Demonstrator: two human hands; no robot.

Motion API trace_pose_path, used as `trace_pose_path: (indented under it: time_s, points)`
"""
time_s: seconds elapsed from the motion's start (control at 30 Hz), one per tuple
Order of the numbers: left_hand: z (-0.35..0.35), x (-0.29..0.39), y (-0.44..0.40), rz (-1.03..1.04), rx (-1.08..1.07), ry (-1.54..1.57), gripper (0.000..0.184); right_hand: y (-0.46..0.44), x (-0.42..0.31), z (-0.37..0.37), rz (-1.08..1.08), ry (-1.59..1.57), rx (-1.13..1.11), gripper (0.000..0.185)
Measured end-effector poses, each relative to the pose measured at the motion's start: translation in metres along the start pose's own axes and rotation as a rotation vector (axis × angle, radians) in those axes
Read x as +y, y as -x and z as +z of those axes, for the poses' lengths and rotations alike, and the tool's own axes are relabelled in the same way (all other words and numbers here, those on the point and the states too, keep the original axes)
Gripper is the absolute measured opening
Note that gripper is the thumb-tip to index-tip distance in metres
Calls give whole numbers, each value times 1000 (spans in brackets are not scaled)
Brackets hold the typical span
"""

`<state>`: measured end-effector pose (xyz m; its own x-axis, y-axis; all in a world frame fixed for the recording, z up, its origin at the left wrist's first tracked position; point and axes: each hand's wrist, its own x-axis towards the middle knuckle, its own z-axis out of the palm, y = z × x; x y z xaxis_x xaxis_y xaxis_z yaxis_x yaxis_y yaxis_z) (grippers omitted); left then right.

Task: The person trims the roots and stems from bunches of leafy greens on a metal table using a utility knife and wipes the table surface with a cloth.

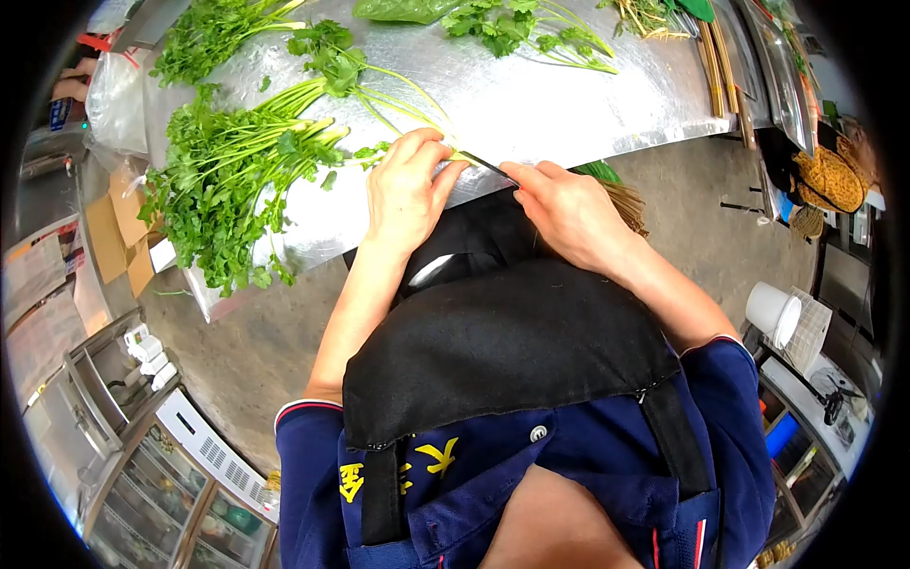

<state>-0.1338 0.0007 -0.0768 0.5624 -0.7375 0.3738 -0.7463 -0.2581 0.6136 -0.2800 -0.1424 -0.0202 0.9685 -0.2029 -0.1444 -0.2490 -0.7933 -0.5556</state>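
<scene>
My left hand (pixel 409 185) is closed near the front edge of the metal table (pixel 559 109), its fingers pinching the pale ends of thin leafy celery stalks (pixel 417 104). My right hand (pixel 576 211) is wrapped round a small knife (pixel 488 168), whose narrow dark blade points left and meets the stalk ends by my left fingertips. The knife's handle is hidden in my palm. Left of my left hand lies a big pile of leafy celery (pixel 213 190), with pale stem ends towards me.
More celery (pixel 223 38) lies at the far left, and a loose bunch (pixel 512 28) is further back beside a broad green leaf (pixel 403 8). Wooden sticks (pixel 718 66) stand at the right end. A cardboard box (pixel 118 228) and a white bucket (pixel 773 313) flank me. Another person's hand (pixel 74 83) shows far left.
</scene>
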Motion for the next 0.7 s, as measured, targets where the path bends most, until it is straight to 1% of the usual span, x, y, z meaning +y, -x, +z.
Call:
trace_pose_path:
  time_s: [0.17, 0.37, 0.47, 0.67, 0.7]
  points:
    - [1, -2, 0, 0, -11, 6, 18, -2, -7, -3, 23, 127, -20, 32]
    - [0, -2, -1, -1, -24, 3, 18, -11, -14, -8, -50, 252, -101, 39]
    - [0, -3, -1, -7, -28, 4, 17, -14, -19, -9, -22, 331, -128, 34]
    - [-1, -2, -3, -10, -35, -16, 17, -7, -15, -18, -27, 386, -193, 37]
    - [-1, -1, -3, -4, -31, -20, 17, -3, -12, -20, -26, 368, -195, 34]
